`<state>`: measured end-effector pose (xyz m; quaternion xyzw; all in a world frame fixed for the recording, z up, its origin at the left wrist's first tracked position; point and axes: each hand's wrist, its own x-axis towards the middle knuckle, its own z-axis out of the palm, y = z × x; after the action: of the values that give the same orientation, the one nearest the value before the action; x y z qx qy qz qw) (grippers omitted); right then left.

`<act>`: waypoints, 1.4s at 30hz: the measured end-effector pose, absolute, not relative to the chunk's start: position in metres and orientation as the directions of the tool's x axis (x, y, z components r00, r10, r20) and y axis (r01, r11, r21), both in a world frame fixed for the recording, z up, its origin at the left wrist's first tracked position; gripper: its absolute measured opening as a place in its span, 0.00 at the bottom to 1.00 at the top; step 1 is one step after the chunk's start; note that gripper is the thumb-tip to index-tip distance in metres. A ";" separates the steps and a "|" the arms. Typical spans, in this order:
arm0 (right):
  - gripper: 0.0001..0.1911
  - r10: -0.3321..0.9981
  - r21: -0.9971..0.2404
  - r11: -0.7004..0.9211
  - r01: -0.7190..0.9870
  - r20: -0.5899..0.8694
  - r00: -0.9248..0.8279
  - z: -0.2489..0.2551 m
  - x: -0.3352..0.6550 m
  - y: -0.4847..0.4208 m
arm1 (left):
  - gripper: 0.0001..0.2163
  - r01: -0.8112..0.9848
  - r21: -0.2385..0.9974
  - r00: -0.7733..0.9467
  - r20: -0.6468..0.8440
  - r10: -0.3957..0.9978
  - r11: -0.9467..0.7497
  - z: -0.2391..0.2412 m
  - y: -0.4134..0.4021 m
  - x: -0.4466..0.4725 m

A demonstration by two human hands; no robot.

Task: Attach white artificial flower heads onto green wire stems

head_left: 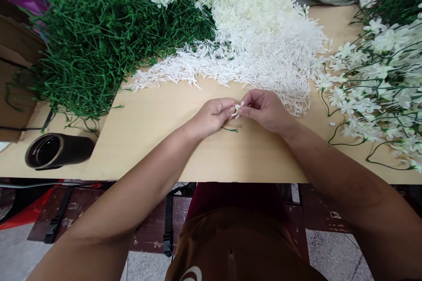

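Over the middle of the table my left hand is closed, thumb and fingertips pinched together. A thin green plastic stem comes out from below it; the rest is covered by the fingers. My right hand is closed in a pinch on a small white artificial flower, whose petals show between the fingertips of both hands. The hands almost touch at the flower. Behind them spreads a big heap of loose white flower pieces with thin white strands.
Green artificial stems are heaped at the back left. White flowers on green stems lie piled on the right. A dark cylindrical object lies near the front left, beside a cardboard box. The table's front edge runs before my body.
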<state>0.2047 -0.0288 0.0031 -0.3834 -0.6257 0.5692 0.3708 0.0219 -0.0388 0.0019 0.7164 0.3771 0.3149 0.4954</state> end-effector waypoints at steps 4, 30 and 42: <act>0.26 0.899 -0.997 0.058 0.056 0.028 -0.437 0.001 0.205 -0.030 | 0.24 0.223 0.950 0.516 0.076 0.853 -0.220 0.000 -0.039 0.023; 0.27 0.943 -0.995 -0.018 -0.094 0.014 -0.332 0.009 0.207 -0.026 | 0.27 0.223 0.968 0.472 -0.005 0.881 -0.114 0.011 -0.034 0.021; 0.24 0.874 -0.988 -0.115 -0.098 -0.054 -0.484 0.013 0.207 -0.031 | 0.28 0.133 0.991 0.539 -0.050 0.841 -0.027 0.016 -0.041 0.022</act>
<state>0.2066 -0.0314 0.0135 -0.3500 -0.5538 0.6597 0.3682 0.0216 -0.0408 0.0157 0.6504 0.3744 0.3006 0.5886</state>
